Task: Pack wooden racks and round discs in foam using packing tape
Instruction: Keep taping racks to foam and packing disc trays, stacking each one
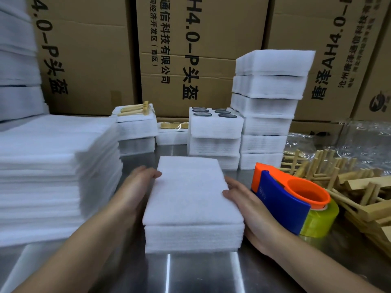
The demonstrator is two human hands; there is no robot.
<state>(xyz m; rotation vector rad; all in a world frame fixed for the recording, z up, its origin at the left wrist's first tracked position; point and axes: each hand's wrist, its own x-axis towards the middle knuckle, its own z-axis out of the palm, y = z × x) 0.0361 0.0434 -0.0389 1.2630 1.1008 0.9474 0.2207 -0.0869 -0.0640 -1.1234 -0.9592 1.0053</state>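
A white foam block (pixel 190 199) with a foam lid on top lies on the steel table in front of me. My left hand (pixel 137 187) presses its left side and my right hand (pixel 249 206) holds its right side. An orange and blue tape dispenser (pixel 289 197) with yellowish tape stands just right of my right hand. Loose wooden racks (pixel 342 182) are piled at the right. Further back, a foam tray (pixel 215 123) holds dark round discs (pixel 201 114), and another foam stack carries wooden racks (pixel 135 109).
A tall pile of foam sheets (pixel 53 172) fills the left side. Packed foam blocks (pixel 268 106) are stacked at the back right. Cardboard boxes (pixel 190 49) wall off the rear. Clear plastic wrap (pixel 359 138) lies behind the wooden pile.
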